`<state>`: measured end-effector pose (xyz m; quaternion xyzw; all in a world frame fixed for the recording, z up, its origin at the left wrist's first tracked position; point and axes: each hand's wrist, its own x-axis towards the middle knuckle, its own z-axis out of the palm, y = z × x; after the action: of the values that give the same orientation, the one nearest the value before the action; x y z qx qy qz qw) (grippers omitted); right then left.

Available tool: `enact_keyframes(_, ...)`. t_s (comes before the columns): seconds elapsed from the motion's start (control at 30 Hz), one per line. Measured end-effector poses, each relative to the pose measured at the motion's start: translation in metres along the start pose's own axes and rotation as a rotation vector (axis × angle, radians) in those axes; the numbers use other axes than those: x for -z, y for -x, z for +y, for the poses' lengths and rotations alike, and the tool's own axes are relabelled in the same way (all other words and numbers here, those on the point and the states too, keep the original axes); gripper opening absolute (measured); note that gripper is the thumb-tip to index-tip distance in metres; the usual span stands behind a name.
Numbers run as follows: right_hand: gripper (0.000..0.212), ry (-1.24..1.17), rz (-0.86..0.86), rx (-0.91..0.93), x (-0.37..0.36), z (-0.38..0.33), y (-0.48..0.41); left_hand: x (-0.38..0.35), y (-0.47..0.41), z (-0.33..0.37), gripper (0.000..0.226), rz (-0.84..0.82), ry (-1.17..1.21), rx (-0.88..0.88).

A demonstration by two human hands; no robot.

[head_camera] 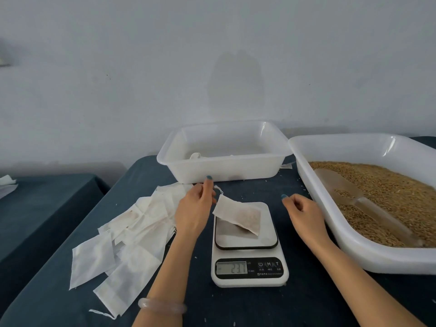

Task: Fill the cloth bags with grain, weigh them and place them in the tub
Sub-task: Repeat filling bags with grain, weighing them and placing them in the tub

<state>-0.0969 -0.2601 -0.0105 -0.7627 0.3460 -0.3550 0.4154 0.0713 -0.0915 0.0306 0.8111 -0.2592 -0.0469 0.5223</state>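
Observation:
A small white cloth bag (238,214) holding grain lies on the platform of a white digital scale (250,267), whose display reads about 23.7. My left hand (194,208) is at the bag's upper left corner and pinches its raised neck, index finger pointing up, with the drawstring looping just above. My right hand (304,213) hovers over the cloth between the scale and the grain tub, fingers loosely curled and holding nothing. A white tub (224,171) stands behind the scale with at least one bag showing inside.
A large white tub (354,244) of brown grain with a clear scoop (358,199) lying in it fills the right side. Several flat cloth bags (127,234) lie scattered to the left. The table has a dark blue cloth (306,303); a second table is at far left.

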Motion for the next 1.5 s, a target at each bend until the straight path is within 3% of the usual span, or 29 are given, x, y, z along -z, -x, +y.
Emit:
enact_keyframes(0.1, 0.042, 0.014, -0.008, 0.008, 0.0, 0.003, -0.001, 0.003, 0.007, 0.006, 0.072, -0.055, -0.27, -0.073)
enact_keyframes(0.23, 0.041, -0.001, 0.001, -0.001, 0.0, 0.004, -0.003, -0.003, 0.008, 0.007, 0.054, -0.193, -0.434, -0.111)
enact_keyframes(0.33, 0.043, 0.027, -0.008, 0.007, -0.002, 0.003, -0.003, -0.003, 0.005, 0.007, 0.024, -0.31, -0.246, -0.113)
enact_keyframes(0.4, 0.042, 0.041, -0.011, 0.009, -0.002, 0.003, -0.003, -0.001, -0.002, 0.013, 0.023, -0.353, -0.034, -0.092)
enact_keyframes(0.47, 0.042, 0.046, -0.015, 0.004, -0.002, 0.003, -0.003, 0.004, -0.013, 0.025, 0.025, -0.368, 0.034, -0.086)
enact_keyframes(0.53, 0.041, 0.051, -0.016, -0.008, -0.003, 0.002, -0.004, 0.01, -0.031, 0.042, 0.015, -0.344, -0.045, -0.124)
enact_keyframes(0.67, 0.04, 0.075, -0.026, -0.043, -0.006, 0.0, -0.004, 0.012, -0.078, 0.097, 0.017, -0.097, -0.338, -0.286)
enact_keyframes(0.83, 0.039, 0.109, -0.034, -0.033, -0.007, 0.0, -0.004, -0.017, -0.124, 0.143, 0.035, 0.029, -0.339, -0.535)
enact_keyframes(0.93, 0.039, 0.101, -0.034, -0.032, -0.007, 0.001, -0.004, -0.043, -0.14, 0.135, 0.042, -0.075, -0.504, -0.635)
enact_keyframes(1.0, 0.04, 0.102, -0.038, -0.033, -0.007, 0.002, -0.004, -0.065, -0.143, 0.117, 0.046, -0.231, -0.738, -0.634)
enact_keyframes(1.07, 0.041, 0.105, -0.043, -0.042, -0.007, 0.002, -0.004, -0.081, -0.142, 0.097, 0.047, -0.421, -0.816, -0.583)
enact_keyframes(1.27, 0.041, 0.125, -0.041, -0.05, -0.008, 0.002, -0.005, -0.074, -0.146, 0.085, 0.039, -0.637, -0.646, -0.41)
enact_keyframes(1.37, 0.04, 0.111, -0.042, -0.04, -0.007, 0.002, -0.004, -0.058, -0.141, 0.083, 0.033, -0.553, -0.473, -0.44)
enact_keyframes(1.5, 0.041, 0.072, -0.038, -0.031, -0.006, 0.002, -0.003, -0.011, -0.14, 0.071, 0.032, -0.285, -0.155, -0.414)
